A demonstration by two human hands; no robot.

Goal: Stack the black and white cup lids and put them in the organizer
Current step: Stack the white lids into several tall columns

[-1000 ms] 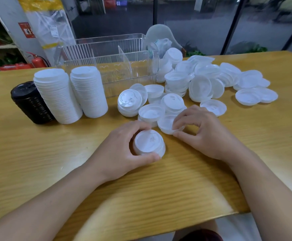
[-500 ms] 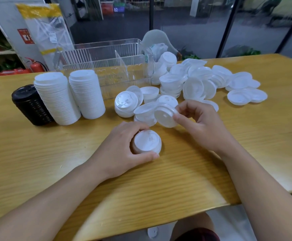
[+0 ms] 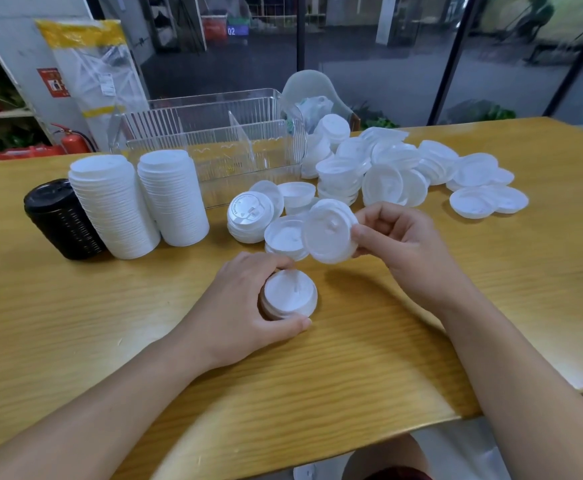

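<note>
Left hand curled round short lid stack (near table edge), right hand pinching tilted lid.

Organizer is sitting behind three lid stacks at table left; loose lids are lying to its right.

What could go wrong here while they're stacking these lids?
The right hand pinches a tilted white lid only by its rim, so it might slip. The two tall white stacks lean and stand close to the black stack; a bump might topple them.
</note>
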